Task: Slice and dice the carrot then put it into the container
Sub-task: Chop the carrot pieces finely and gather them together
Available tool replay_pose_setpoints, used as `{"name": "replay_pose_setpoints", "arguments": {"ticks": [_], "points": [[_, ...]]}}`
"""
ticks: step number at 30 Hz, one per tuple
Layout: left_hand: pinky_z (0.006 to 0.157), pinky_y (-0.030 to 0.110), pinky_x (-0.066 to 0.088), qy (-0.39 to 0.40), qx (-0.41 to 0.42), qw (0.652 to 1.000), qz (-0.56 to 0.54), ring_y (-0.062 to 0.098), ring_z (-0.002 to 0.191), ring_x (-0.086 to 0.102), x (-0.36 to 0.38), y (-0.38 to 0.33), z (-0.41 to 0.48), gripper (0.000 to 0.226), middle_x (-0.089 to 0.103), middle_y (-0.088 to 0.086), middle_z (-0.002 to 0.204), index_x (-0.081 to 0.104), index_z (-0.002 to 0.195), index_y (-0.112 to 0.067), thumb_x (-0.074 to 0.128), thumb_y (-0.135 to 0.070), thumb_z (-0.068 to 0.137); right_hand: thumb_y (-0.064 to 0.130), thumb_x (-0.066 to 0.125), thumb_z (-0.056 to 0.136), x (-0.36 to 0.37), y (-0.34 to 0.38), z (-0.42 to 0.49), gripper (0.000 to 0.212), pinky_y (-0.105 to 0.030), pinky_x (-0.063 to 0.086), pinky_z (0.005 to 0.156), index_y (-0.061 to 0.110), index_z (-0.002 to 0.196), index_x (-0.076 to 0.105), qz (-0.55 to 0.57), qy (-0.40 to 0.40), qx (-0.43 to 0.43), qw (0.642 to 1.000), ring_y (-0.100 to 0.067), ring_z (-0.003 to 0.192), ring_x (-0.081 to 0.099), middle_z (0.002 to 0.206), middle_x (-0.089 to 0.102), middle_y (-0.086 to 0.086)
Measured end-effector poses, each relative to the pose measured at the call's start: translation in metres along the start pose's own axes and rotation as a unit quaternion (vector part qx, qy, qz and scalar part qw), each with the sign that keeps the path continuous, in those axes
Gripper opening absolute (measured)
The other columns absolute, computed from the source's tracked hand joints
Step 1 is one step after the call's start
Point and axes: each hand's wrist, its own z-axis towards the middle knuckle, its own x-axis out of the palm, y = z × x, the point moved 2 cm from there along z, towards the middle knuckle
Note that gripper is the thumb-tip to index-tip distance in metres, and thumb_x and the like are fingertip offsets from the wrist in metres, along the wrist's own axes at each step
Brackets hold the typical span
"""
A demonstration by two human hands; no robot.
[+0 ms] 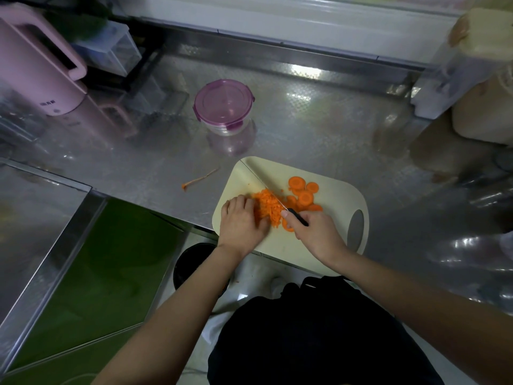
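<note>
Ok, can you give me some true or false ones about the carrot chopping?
1. The right hand holds the knife. True.
2. The container has its lid off. False: its purple lid is on.
3. Round carrot slices lie on the cutting board. True.
4. The diced carrot is in the container. False: it is piled on the board, against the left hand.
</note>
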Motion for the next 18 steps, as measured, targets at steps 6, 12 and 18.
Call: {"name": "replay_pose_setpoints", "arguments": {"ticks": [6, 12, 18], "points": [[0.097, 0.035, 0.023, 0.004, -0.039, 0.999, -0.02, 0.027, 0.113, 0.039, 0.005, -0.011, 0.003, 0.038, 0.045, 0.009, 0.115, 0.054, 0.109, -0.01, 0.054, -0.04, 0.086, 0.046, 0.055, 0.09, 0.0, 0.002, 0.0, 0.05, -0.02, 0.031, 0.046, 0.018, 0.049, 0.054, 0.008, 0.001, -0.004, 1.0, -0.006, 0.041, 0.043, 0.045, 0.047, 0.004], [0.099, 0.037, 0.023, 0.005, -0.021, 1.0, 0.021, 0.03, 0.111, 0.042, 0.003, -0.014, 0.005, 0.033, 0.048, 0.011, 0.114, 0.054, 0.111, -0.008, 0.048, -0.03, 0.088, 0.044, 0.055, 0.091, -0.001, 0.002, -0.002, 0.051, -0.018, 0.032, 0.045, 0.022, 0.046, 0.047, 0.015, 0.0, -0.005, 1.0, -0.005, 0.038, 0.042, 0.039, 0.041, 0.008], [0.111, 0.035, 0.01, 0.003, -0.016, 0.999, -0.031, 0.024, 0.122, 0.04, 0.001, -0.006, -0.003, 0.049, 0.047, 0.004, 0.128, 0.044, 0.128, -0.014, 0.053, -0.037, 0.086, 0.046, 0.048, 0.094, 0.002, 0.001, -0.003, 0.043, -0.016, 0.034, 0.053, 0.021, 0.061, 0.06, 0.015, 0.024, -0.002, 1.0, -0.002, 0.046, 0.047, 0.046, 0.048, 0.008]]}}
